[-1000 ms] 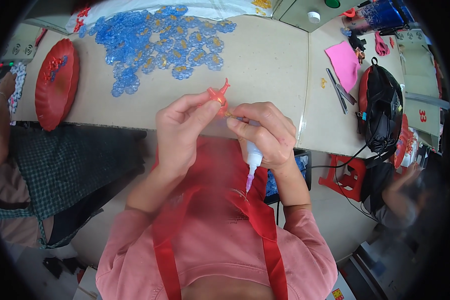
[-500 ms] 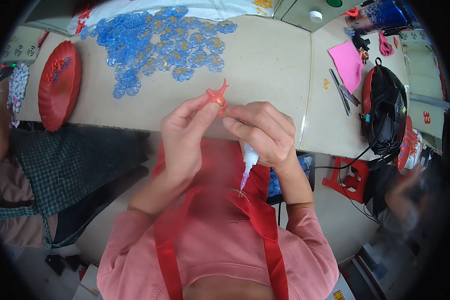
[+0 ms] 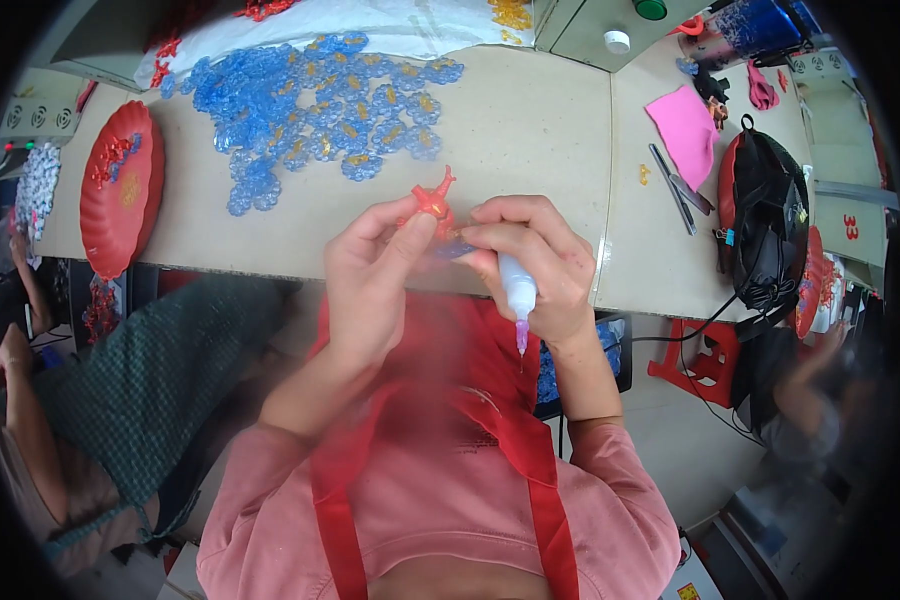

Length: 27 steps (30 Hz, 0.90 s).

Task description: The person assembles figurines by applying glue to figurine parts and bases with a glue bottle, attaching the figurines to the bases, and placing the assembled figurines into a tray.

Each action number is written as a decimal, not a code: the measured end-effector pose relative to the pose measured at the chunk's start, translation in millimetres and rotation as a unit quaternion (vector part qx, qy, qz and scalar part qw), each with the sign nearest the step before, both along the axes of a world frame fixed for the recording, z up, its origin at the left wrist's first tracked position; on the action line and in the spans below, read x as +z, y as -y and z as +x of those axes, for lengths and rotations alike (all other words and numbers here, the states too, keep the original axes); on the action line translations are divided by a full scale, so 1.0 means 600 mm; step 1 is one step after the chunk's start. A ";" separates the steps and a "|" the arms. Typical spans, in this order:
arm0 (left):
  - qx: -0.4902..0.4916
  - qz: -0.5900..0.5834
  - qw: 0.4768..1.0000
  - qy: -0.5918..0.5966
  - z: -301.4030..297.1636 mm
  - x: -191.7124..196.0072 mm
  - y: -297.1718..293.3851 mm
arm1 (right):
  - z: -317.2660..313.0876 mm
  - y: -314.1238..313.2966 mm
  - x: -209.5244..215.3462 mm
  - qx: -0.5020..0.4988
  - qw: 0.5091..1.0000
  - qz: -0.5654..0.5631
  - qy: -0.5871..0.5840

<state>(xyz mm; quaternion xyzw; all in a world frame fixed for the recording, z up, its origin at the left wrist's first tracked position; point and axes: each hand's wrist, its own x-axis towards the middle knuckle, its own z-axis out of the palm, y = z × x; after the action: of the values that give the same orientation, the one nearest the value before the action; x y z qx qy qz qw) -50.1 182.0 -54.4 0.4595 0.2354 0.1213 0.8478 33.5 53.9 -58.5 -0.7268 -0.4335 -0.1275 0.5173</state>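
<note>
Between the thumb and fingers of my left hand (image 3: 368, 270) is a small red translucent plastic piece (image 3: 433, 202) with a prong sticking up and a yellow spot on it. My right hand (image 3: 555, 255) grips a white squeeze bottle (image 3: 518, 285), whose purple needle tip points down toward my apron. The same hand's thumb and index finger pinch close to the red piece's lower end. A bluish translucent bit (image 3: 453, 248) shows there, blurred, partly hidden by my fingers. Both hands are above the table's front edge.
Many blue translucent flower-shaped pieces (image 3: 270, 110), several with yellow centres, cover the table's far left. A red scalloped dish (image 3: 120, 215) with small parts stands left. On the right lie scissors (image 3: 682, 190), pink cloth (image 3: 682, 125) and a black bag (image 3: 773, 220). A co-worker's sleeve (image 3: 175, 370) is at left.
My right hand has shifted slightly right, and the bottle hangs more upright with its tip higher. The bluish bit now shows under the red piece. The co-worker at left has moved.
</note>
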 end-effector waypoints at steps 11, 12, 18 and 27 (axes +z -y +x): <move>0.017 0.017 1.000 -0.012 -0.001 0.001 -0.001 | -0.002 -0.006 0.000 0.000 0.998 -0.038 0.052; 0.017 0.018 1.000 -0.012 -0.002 0.000 -0.001 | -0.001 -0.007 0.003 0.003 0.998 -0.042 0.057; 0.007 0.055 0.998 0.008 -0.009 -0.001 0.000 | -0.005 -0.005 0.007 0.016 0.995 -0.059 0.082; -0.010 0.021 1.000 0.015 -0.007 0.007 -0.005 | -0.012 -0.009 0.012 0.013 0.999 -0.029 0.028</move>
<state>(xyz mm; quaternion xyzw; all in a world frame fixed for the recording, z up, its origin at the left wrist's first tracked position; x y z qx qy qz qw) -54.2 185.0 -50.1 0.4778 0.2150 0.1245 0.8426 26.5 59.2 -51.3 -0.7321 -0.4606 -0.1280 0.4853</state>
